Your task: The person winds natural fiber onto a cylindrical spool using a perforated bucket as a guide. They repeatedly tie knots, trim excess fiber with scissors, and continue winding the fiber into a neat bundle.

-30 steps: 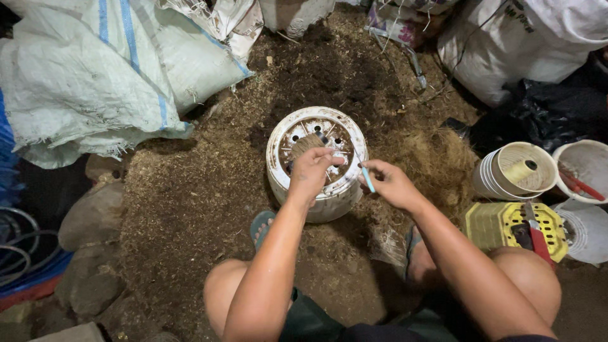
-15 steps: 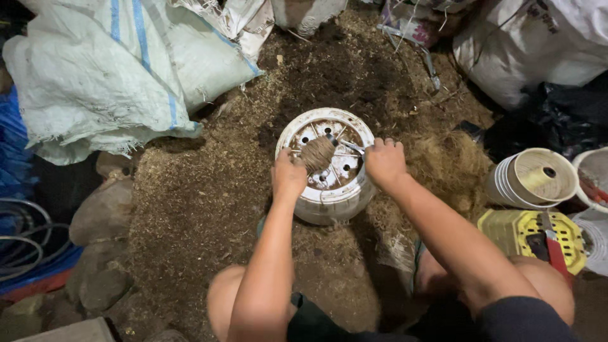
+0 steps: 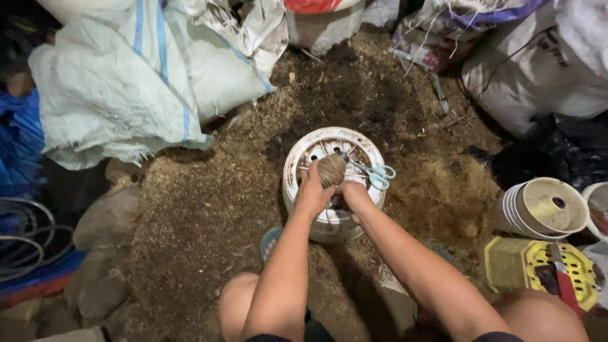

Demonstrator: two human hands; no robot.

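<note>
An upturned white plastic pot [image 3: 304,163] with holes in its base stands on the dirt floor. On top of it my left hand [image 3: 312,192] grips a brown ball of twine [image 3: 330,170]. My right hand [image 3: 353,195] sits close beside it at the pot's near rim, fingers curled; what it pinches is hidden, perhaps the twine's end. A pair of scissors with light blue handles [image 3: 375,174] lies on the pot's right side, just beyond my right hand.
Large white woven sacks [image 3: 126,88] lie at the back left, more sacks [image 3: 532,69] at the back right. A stack of white pots [image 3: 541,212] and a yellow crate [image 3: 525,266] with a red-handled tool stand at the right. Coir fibre [image 3: 453,190] lies beside the pot. Stones [image 3: 104,218] at the left.
My left hand has lifted the twine ball onto the pot's middle. My right hand let go of the scissors, which now lie on the pot, and moved in next to the left hand.
</note>
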